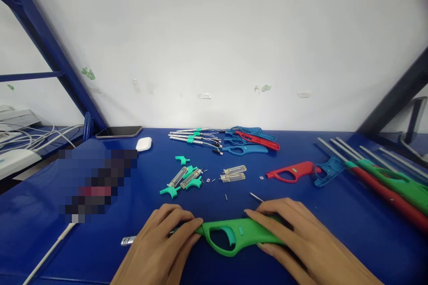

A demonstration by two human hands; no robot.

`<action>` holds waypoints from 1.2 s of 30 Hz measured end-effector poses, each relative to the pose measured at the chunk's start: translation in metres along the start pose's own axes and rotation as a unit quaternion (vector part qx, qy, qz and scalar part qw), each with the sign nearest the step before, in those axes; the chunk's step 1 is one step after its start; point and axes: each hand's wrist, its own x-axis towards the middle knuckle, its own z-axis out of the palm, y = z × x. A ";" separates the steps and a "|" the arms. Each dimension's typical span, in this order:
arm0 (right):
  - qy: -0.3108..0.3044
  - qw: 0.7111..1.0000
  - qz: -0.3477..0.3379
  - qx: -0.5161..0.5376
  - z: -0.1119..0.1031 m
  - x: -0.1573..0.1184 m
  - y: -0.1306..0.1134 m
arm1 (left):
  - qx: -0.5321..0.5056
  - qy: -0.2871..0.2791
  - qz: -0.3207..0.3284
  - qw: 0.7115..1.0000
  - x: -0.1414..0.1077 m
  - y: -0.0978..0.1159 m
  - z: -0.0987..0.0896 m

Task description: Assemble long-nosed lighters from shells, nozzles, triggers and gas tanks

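A green utility lighter (246, 234) with a teal trigger (230, 234) lies sideways low in the view, between my hands. My left hand (163, 242) is closed round its front end, where the handle narrows. Past that hand, a silver tube tip (127, 240) sticks out to the left. My right hand (294, 236) wraps the rear of the green handle, thumb on the near side and fingers over the top. Just beyond its fingertips a thin metal shaft (256, 197) shows, its other end hidden by the hand.
Teal triggers (170, 191), clear fuel tanks (234, 177) and tiny metal bits lie ahead. Further back are silver tubes with wires (190, 140) and blue and red shells (247, 148). A red handle shell (294, 172) and several long lighters (384, 182) lie right; a phone (119, 132) and white case (144, 144) left.
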 end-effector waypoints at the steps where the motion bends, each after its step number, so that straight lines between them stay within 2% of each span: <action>1: 0.000 1.000 -0.001 0.001 0.000 0.000 0.000 | 0.001 -0.001 -0.003 1.000 -0.002 0.000 0.000; 7: -0.005 1.000 0.006 0.013 0.001 0.000 -0.001 | 0.013 -0.032 -0.013 0.999 -0.009 -0.002 -0.001; 15: 0.005 1.000 0.005 0.030 0.006 0.000 -0.001 | 0.008 -0.019 0.011 1.000 -0.006 0.000 0.000; 25: -0.001 0.999 -0.030 -0.041 0.001 0.002 -0.008 | 0.007 -0.062 0.032 0.998 -0.015 -0.001 0.005; 28: 0.001 0.998 -0.035 -0.056 0.000 0.004 -0.009 | 0.024 -0.057 0.032 0.998 -0.016 0.000 0.006; 36: 0.055 0.991 -0.076 -0.100 -0.005 0.011 -0.006 | 0.018 -0.035 0.033 0.999 -0.003 0.003 -0.001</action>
